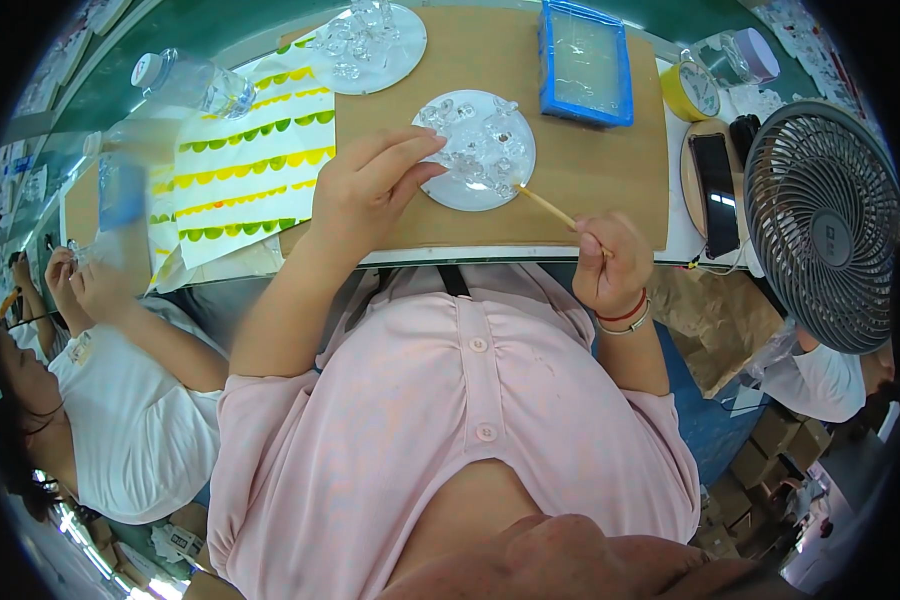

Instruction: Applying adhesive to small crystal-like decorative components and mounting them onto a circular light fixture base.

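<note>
A round white plate (462, 198) in front of me carries several small clear, glassy pieces (500, 150). My left hand (370, 185) reaches over the plate's left edge, thumb and fingertips curled toward each other beside the pieces. Anything between those fingertips is too small and clear to make out. My right hand (612, 262) is closed around a thin wooden stick (550, 209), which slants up to the left. Its tip meets the plate's lower right rim, near the clear pieces.
A second white plate (395, 65) with clear pieces lies behind. Around the brown board (610, 170) are a blue-edged box (586, 65), plastic bottle (195, 85), patterned cloth (255, 165), tape roll (690, 92), phone (713, 190) and fan (825, 225). A co-worker (135, 420) sits left.
</note>
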The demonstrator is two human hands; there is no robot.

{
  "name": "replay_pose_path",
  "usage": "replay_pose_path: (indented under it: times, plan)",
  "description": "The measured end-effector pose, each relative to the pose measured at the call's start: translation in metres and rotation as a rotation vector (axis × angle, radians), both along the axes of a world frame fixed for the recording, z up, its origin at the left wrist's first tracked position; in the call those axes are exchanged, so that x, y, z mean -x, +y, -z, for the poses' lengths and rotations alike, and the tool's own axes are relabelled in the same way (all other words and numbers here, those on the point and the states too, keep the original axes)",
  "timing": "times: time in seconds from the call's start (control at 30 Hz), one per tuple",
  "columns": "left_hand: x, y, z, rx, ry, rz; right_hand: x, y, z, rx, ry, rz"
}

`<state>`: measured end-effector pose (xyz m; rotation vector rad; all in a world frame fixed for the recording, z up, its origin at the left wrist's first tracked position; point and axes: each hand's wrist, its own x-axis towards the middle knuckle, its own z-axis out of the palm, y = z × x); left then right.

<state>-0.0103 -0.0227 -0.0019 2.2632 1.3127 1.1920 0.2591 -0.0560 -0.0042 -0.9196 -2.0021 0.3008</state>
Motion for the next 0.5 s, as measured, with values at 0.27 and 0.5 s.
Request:
replay_pose_path:
  times: [0.27,0.5]
  plan:
    - [-0.012,-0.006,0.007,-0.082,-0.103,0.024,0.012,-0.005,-0.007,0.025,-0.019,0.01]
    - [-0.023,-0.015,0.01,-0.128,-0.139,0.051,0.014,0.0,0.005,0.003,0.069,0.018]
